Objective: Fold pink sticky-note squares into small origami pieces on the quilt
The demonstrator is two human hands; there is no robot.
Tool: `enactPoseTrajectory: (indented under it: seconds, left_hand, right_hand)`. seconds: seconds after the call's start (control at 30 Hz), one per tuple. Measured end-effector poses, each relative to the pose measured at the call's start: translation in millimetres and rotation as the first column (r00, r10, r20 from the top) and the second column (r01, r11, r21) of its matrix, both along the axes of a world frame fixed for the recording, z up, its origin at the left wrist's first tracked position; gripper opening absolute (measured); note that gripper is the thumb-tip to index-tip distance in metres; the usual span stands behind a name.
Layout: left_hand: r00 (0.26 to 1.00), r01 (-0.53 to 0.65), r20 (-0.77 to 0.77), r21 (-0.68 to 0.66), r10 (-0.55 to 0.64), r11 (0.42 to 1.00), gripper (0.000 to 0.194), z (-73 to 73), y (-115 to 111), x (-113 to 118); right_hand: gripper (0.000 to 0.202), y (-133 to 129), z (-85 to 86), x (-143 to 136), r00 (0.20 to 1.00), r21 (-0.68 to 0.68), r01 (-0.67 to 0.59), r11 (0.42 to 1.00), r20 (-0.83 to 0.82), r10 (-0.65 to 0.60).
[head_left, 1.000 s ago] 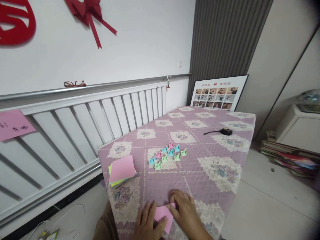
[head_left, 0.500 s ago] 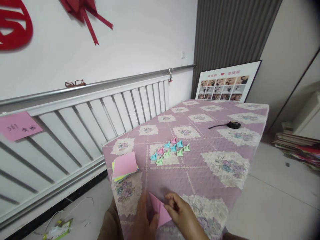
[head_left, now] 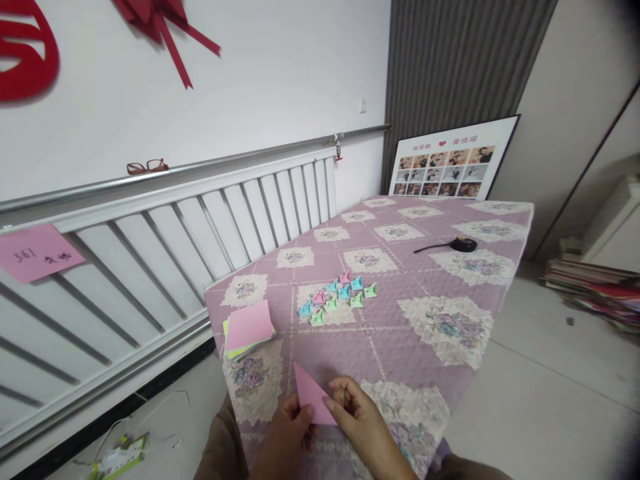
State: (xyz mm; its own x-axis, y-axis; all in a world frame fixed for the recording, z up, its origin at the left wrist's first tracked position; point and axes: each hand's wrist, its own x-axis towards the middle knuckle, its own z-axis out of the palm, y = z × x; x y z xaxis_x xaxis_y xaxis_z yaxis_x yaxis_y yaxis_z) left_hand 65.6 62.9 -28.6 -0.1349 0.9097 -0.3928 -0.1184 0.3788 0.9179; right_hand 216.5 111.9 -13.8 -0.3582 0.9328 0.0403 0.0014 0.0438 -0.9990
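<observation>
A pink sheet of paper (head_left: 311, 393), folded into a triangle, is held between my two hands near the front edge of the table. My left hand (head_left: 293, 427) pinches its lower left side between thumb and fingers. On the right side, my right hand (head_left: 357, 413) grips the paper's edge with the thumb on top and the fingers curled. Beyond the hands lie several small folded paper pieces (head_left: 344, 291) in pink, blue and green, set in close rows. To the left is a stack of coloured paper squares (head_left: 249, 327) with a pink sheet on top.
A purple flowered tablecloth (head_left: 340, 347) covers the table. A black tape measure (head_left: 463, 245) lies toward the far right. Along the left stands a white radiator (head_left: 190, 247), with glasses (head_left: 147, 167) on the pipe above. A power strip (head_left: 120, 460) is on the floor.
The pink paper now shows as a flatter triangle, raised slightly. My left hand has gone from lying alongside it to pinching it, and my right thumb now presses on its edge.
</observation>
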Motion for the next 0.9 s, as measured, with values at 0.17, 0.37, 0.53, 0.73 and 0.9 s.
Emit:
enactPoseTrajectory:
  seconds: [0.17, 0.37, 0.53, 0.73, 0.9]
  left_hand:
    - [0.955, 0.113, -0.282, 0.068, -0.090, 0.991, 0.018, 13.3, 0, -5]
    - [0.935, 0.133, -0.339, 0.063, -0.104, 0.989, 0.015, 11.5, 2, -2]
    - [0.922, 0.133, -0.374, 0.056, -0.103, 0.990, 0.016, 8.7, 1, -4]
    - [0.917, 0.103, -0.393, 0.075, -0.066, 0.992, 0.015, 4.2, -3, -5]
    - [0.973, 0.072, -0.228, 0.110, -0.046, 0.991, 0.020, -6.2, 3, -6]
  right_hand:
    - [0.026, -2, 3.0, -2, 0.993, -0.019, -0.093, 0.996, 0.073, 0.094]
    - [0.032, -3, -2.7, -6, 0.988, 0.026, -0.014, 1.000, 0.151, 0.010]
    - [0.029, -2, 0.1, -6, 0.987, -0.004, -0.052, 0.999, 0.155, 0.052]
    - [0.031, -4, 0.8, -10, 0.975, 0.065, -0.017, 0.998, 0.224, 0.002]
    - [0.036, -5, -5.5, -14, 0.982, 0.041, 0.061, 0.997, 0.177, -0.068]
